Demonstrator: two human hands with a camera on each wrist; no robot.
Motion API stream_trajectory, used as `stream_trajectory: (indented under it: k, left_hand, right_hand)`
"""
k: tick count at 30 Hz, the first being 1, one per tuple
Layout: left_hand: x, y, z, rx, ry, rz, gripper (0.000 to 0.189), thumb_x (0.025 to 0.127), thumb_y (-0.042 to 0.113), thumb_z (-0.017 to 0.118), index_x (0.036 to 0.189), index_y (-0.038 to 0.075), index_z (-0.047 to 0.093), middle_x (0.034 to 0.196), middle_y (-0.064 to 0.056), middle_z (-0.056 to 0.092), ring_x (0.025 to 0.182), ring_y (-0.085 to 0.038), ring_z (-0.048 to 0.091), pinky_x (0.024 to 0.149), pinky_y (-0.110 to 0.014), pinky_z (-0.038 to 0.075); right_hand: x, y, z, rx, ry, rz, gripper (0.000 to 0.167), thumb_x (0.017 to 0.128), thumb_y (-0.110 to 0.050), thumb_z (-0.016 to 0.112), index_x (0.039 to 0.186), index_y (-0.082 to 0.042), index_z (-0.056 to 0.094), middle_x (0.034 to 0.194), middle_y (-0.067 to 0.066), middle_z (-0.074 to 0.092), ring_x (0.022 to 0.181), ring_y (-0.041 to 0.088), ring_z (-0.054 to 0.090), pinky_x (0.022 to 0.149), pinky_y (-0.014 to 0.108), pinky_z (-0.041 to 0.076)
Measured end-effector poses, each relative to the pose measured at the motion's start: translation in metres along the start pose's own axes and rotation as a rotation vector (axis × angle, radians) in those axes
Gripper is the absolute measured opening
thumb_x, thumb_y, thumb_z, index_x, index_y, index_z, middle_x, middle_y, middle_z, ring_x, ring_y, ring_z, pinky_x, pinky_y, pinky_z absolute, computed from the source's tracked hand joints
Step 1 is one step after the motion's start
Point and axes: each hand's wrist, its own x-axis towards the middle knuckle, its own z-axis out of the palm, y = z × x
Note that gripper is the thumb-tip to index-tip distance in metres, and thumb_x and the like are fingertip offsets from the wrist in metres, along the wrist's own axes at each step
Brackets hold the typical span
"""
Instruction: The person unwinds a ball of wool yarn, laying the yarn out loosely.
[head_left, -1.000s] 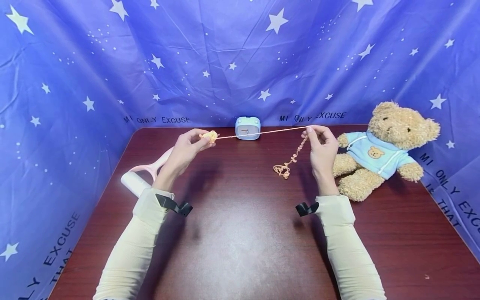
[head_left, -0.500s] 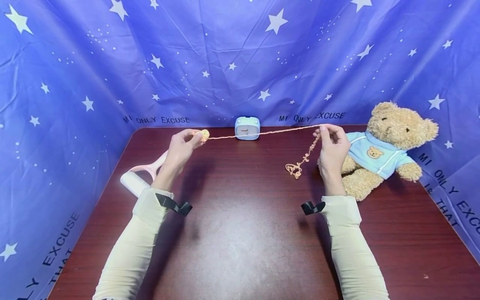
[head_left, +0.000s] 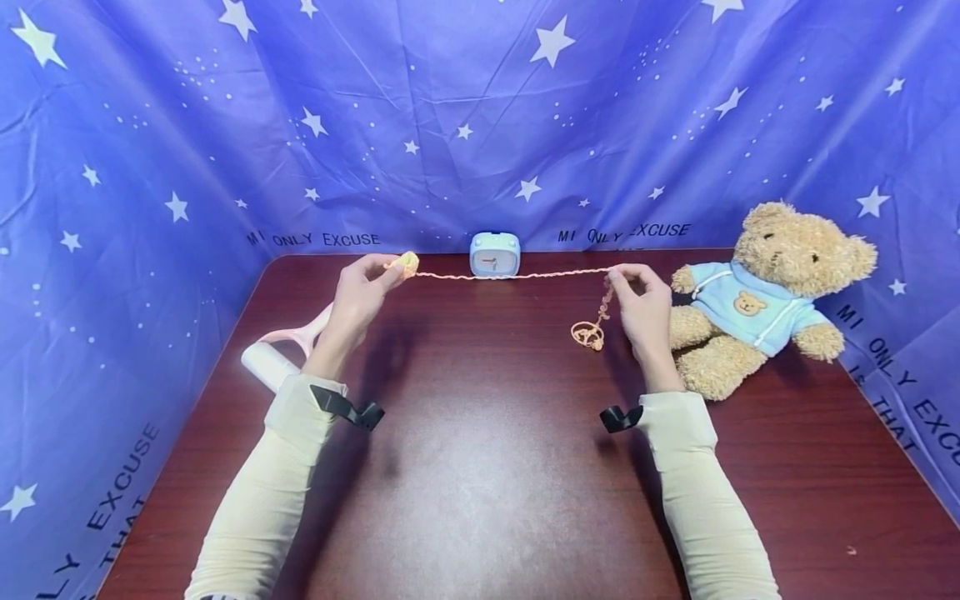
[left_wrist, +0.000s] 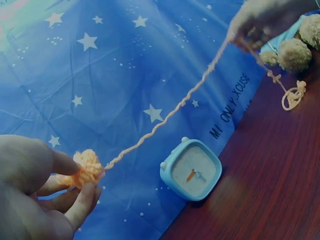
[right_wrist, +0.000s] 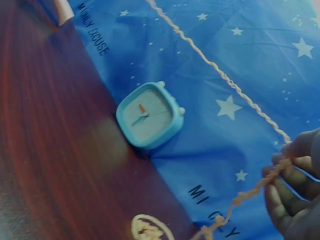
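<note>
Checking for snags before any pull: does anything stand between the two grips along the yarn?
Nothing visible does: the peach yarn stretches uninterrupted from the left grip to the right grip. In the head view it crosses in front of the blue clock, but both wrist views show a gap between them.

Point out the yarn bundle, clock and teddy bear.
Yarn bundle [left_wrist: 91,165], left wrist view, middle of its visible side.
Clock [head_left: 496,257], head view, on its dial.
Teddy bear [head_left: 752,306], head view, on its clothed chest.
</note>
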Motion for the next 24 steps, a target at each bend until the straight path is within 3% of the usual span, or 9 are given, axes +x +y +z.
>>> stream_trajectory:
  k: [4, 10, 13, 18, 24]
  left_hand:
    - [-0.001, 0.003, 0.002, -0.062, -0.039, -0.002, 0.028, 0.093, 0.009, 0.060, 0.119, -0.004, 0.061, 0.102, -0.005, 0.064, 0.093, -0.011, 0.067, 0.099, -0.032, 0.052]
    - [-0.004, 0.006, 0.008, -0.087, -0.115, 0.055, 0.028, 0.093, 0.003, 0.058, 0.119, -0.006, 0.060, 0.105, -0.006, 0.064, 0.093, -0.013, 0.067, 0.096, -0.029, 0.053]
    - [-0.005, 0.007, 0.010, -0.091, -0.161, 0.097, 0.029, 0.092, 0.000, 0.059, 0.119, -0.009, 0.059, 0.102, -0.006, 0.064, 0.090, -0.009, 0.067, 0.090, -0.024, 0.055]
    - [-0.008, 0.008, 0.013, -0.046, -0.196, 0.133, 0.028, 0.091, 0.003, 0.062, 0.117, -0.007, 0.062, 0.100, -0.006, 0.065, 0.087, -0.006, 0.065, 0.085, -0.020, 0.056]
    - [-0.009, 0.010, 0.014, 0.019, -0.216, 0.142, 0.027, 0.090, 0.010, 0.066, 0.115, -0.002, 0.065, 0.108, -0.012, 0.067, 0.088, -0.007, 0.065, 0.085, -0.019, 0.054]
  right_hand:
    - [-0.002, 0.013, 0.002, -0.207, -0.092, 0.061, 0.020, 0.091, -0.011, 0.064, 0.101, 0.005, 0.065, 0.068, -0.007, 0.063, 0.056, 0.007, 0.057, 0.048, 0.015, 0.047]
    - [-0.010, 0.031, 0.009, -0.393, -0.197, 0.091, 0.019, 0.092, -0.017, 0.063, 0.100, 0.000, 0.067, 0.082, 0.016, 0.068, 0.068, 0.020, 0.064, 0.056, 0.017, 0.050]
    - [-0.014, 0.040, 0.011, -0.480, -0.244, 0.088, 0.019, 0.093, -0.020, 0.062, 0.101, -0.004, 0.068, 0.092, 0.020, 0.070, 0.077, 0.021, 0.066, 0.063, 0.014, 0.048]
    - [-0.020, 0.049, 0.016, -0.557, -0.300, 0.082, 0.017, 0.092, -0.019, 0.063, 0.102, -0.007, 0.069, 0.095, 0.014, 0.072, 0.077, 0.006, 0.061, 0.068, 0.013, 0.044]
    - [-0.022, 0.044, 0.025, -0.573, -0.339, 0.052, 0.016, 0.091, -0.015, 0.063, 0.104, -0.006, 0.068, 0.098, 0.014, 0.071, 0.079, 0.009, 0.061, 0.069, 0.015, 0.045]
